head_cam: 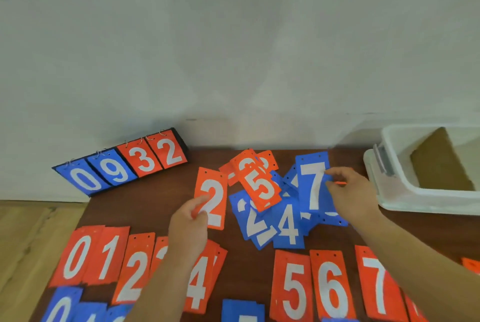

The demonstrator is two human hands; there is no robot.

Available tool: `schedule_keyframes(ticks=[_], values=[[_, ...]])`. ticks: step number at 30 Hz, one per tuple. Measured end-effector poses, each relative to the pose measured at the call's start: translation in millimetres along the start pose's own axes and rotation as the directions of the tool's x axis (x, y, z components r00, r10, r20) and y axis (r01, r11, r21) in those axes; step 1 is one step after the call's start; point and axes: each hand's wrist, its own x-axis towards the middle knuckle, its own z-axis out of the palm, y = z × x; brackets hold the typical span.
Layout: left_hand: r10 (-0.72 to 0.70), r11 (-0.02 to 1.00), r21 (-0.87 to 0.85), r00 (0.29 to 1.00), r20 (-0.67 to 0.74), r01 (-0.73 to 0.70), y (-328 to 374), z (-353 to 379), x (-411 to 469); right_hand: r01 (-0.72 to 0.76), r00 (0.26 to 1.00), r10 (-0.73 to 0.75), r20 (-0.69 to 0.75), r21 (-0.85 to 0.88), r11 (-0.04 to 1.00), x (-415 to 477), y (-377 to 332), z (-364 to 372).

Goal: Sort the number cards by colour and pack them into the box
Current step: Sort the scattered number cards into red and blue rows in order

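Midway up the frame the unsorted number cards (265, 199) lie heaped on the counter (145, 199), the left hand (188, 220) pinching an orange 2 (213, 192), the right hand (350, 192) pinching a blue 7 (311, 184); each is best laid squarely on its colour's row below, before loading the box (415, 205) at right.

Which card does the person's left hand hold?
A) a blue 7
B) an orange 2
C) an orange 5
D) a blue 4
B: the left hand pinches the orange 2 card at its lower edge, while the right hand grips the blue 7 card.
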Motion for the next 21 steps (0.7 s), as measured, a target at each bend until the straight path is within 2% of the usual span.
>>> schedule_keyframes(ticks=[5, 12, 21], values=[[0.139, 0.989, -0.037, 0.99, -0.027, -0.14, 28.7, 6.1, -84.3, 0.077, 0.993, -0.082, 0.082, 0.07, 0.995, -46.1, 1.9, -46.8], [0.277, 0.957, -0.099, 0.961, 0.026, -0.273, 38.5, 23.5, -191.1, 0.185, 0.975, -0.203, 0.093, 0.174, 0.967, -129.7, 21.9, -129.9], [0.264, 0.964, -0.053, 0.958, 0.112, -0.26, 13.7, 33.2, -247.6, 0.15, 0.977, -0.158, 0.14, 0.07, 0.986, -183.2, 65.8, -165.9]])
